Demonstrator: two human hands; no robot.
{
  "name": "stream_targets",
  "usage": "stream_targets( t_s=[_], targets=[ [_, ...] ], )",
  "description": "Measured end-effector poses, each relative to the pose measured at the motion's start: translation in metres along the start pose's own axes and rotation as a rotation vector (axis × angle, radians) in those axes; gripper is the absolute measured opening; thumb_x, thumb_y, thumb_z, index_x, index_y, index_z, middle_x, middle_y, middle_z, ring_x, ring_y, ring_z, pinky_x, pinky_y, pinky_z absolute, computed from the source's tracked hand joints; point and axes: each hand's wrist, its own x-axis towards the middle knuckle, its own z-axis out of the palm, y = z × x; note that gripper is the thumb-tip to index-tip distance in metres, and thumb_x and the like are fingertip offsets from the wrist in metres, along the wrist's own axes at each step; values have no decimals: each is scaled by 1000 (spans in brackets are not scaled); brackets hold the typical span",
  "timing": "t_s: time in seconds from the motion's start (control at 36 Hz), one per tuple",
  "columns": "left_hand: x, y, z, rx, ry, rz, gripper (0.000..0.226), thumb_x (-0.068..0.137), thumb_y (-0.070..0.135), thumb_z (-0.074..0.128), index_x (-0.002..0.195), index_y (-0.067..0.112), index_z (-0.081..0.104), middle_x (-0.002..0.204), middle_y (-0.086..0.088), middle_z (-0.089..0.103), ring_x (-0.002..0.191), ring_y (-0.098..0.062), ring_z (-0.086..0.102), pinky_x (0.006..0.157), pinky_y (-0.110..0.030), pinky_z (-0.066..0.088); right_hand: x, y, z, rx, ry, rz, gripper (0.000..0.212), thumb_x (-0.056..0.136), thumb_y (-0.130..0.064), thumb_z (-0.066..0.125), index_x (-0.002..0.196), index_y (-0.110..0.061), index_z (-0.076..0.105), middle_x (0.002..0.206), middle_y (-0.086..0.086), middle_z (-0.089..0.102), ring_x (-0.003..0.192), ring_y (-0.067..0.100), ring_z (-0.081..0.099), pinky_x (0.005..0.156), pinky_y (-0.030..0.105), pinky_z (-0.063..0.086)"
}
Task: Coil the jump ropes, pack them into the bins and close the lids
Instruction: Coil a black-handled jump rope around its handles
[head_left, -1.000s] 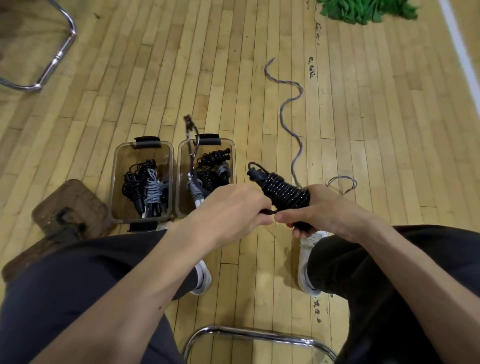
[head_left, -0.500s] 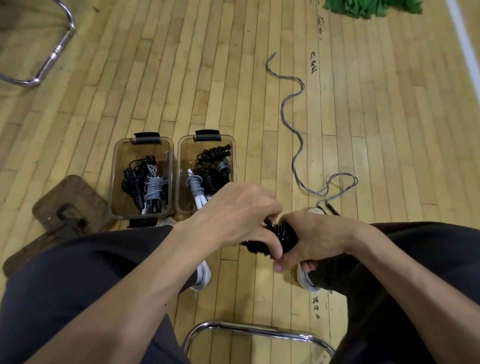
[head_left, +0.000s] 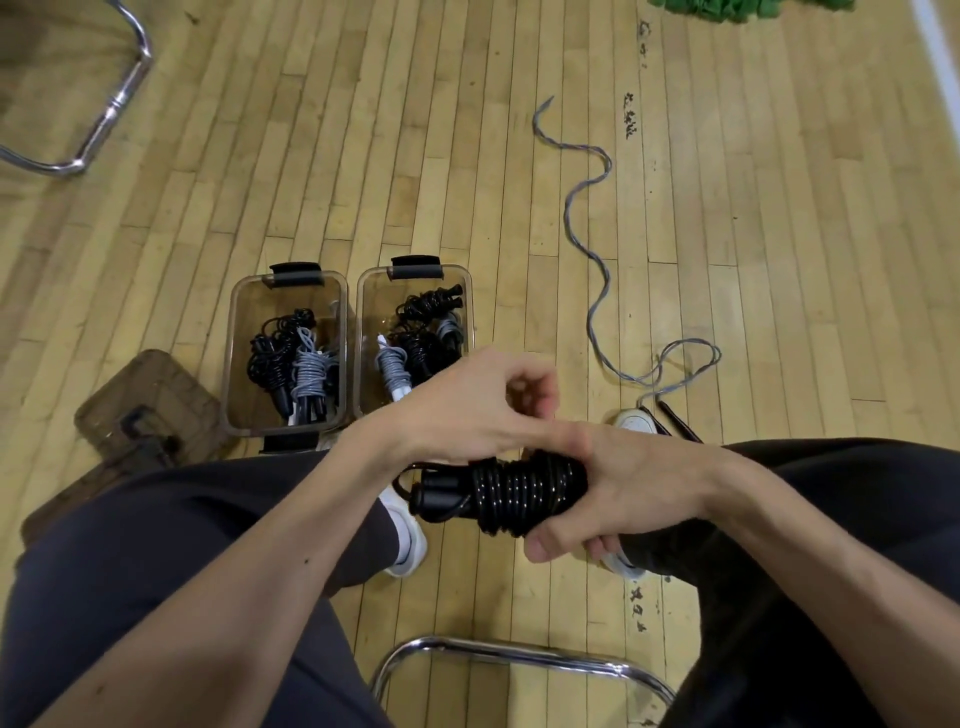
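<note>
Coiled black rope (head_left: 511, 491) gripped in the right hand (head_left: 628, 483), centre frame, between the knees.

The right hand wraps the coil's right end, thumb underneath; a handle sticks out to the left. The left hand (head_left: 462, 410) sits just above and left of the coil, fingers curled; whether they pinch anything cannot be told. Left bin (head_left: 270, 306) and right bin (head_left: 384, 301) stand open side by side at centre left, coiled ropes inside. A grey rope (head_left: 597, 291) snakes across the floor (head_left: 441, 156), upper right.

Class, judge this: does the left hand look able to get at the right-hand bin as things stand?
Probably yes: the left hand hovers by the near end of the right-hand bin, which is lidless, and nothing lies between them.
</note>
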Motion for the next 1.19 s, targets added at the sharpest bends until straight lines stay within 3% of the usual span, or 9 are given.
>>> stream_targets(
  t_s=[0.17, 0.31, 0.69, 0.92, 0.97, 1.06, 1.08, 1.11, 1.19],
  targets=[
    [4, 0, -9, -203, 169, 0, 39, 79, 48, 65, 79, 9, 62, 62, 2, 62, 56, -11, 58, 53, -22, 47, -5, 0, -12, 189, 31, -136, 30, 79, -15, 80, 101, -7, 61, 73, 1, 66, 59, 18, 60, 56, 29, 53],
    [-5, 1, -11, -271, 170, -46, 27, 101, -1, 45, 79, 3, 61, 70, -10, 57, 61, -19, 47, 62, -36, 40, -12, 5, -23, 356, 187, -256, 54, 71, -32, 76, 106, 5, 57, 72, 7, 65, 57, 20, 59, 55, 29, 51],
    [0, -7, -5, -204, 117, -138, 25, 105, 28, 48, 100, 13, 68, 66, 2, 59, 63, -15, 62, 68, -29, 52, -3, 3, -31, 460, 574, -216, 36, 78, -37, 73, 94, -7, 62, 74, 10, 62, 61, 21, 57, 53, 28, 50],
    [-2, -7, -3, 36, 83, -105, 23, 103, 35, 53, 87, 23, 64, 51, 5, 46, 48, -1, 30, 50, -33, 43, 5, 13, -33, 417, 690, -123, 25, 89, -28, 73, 96, -6, 64, 76, 11, 63, 63, 21, 61, 59, 31, 55],
    [-4, -7, -3, 78, 95, -114, 22, 102, 36, 54, 80, 33, 57, 83, 6, 66, 74, 7, 16, 58, -39, 41, 8, 15, -33, 385, 711, -105, 29, 88, -28, 75, 99, -3, 65, 76, 11, 62, 62, 21, 61, 58, 29, 54],
    [-5, -7, -4, 182, 111, -105, 20, 102, 37, 53, 83, 34, 53, 86, 0, 64, 96, 10, 44, 56, -21, 38, 12, 18, -32, 350, 730, -80, 32, 87, -27, 77, 99, 0, 64, 73, 11, 61, 60, 20, 59, 53, 26, 52],
    [-5, -7, -3, 234, 110, -94, 19, 103, 35, 53, 84, 32, 55, 73, -1, 61, 69, 3, 63, 54, -19, 35, 13, 18, -32, 347, 730, -69, 31, 86, -27, 78, 97, -1, 64, 72, 11, 60, 59, 20, 59, 53, 26, 52],
    [-6, -6, -2, 273, 108, -86, 18, 103, 32, 52, 87, 28, 58, 66, 4, 56, 49, 0, 40, 50, -17, 33, 14, 19, -32, 344, 724, -59, 29, 86, -27, 78, 94, -3, 63, 71, 10, 60, 58, 20, 58, 54, 27, 51],
    [-7, -7, 0, 424, 105, -81, 18, 104, 30, 48, 98, 20, 62, 68, 8, 55, 52, -5, 47, 53, -24, 34, 16, 21, -32, 322, 701, -25, 28, 86, -27, 79, 89, -4, 63, 69, 10, 58, 56, 20, 57, 54, 29, 51]
  ],
)
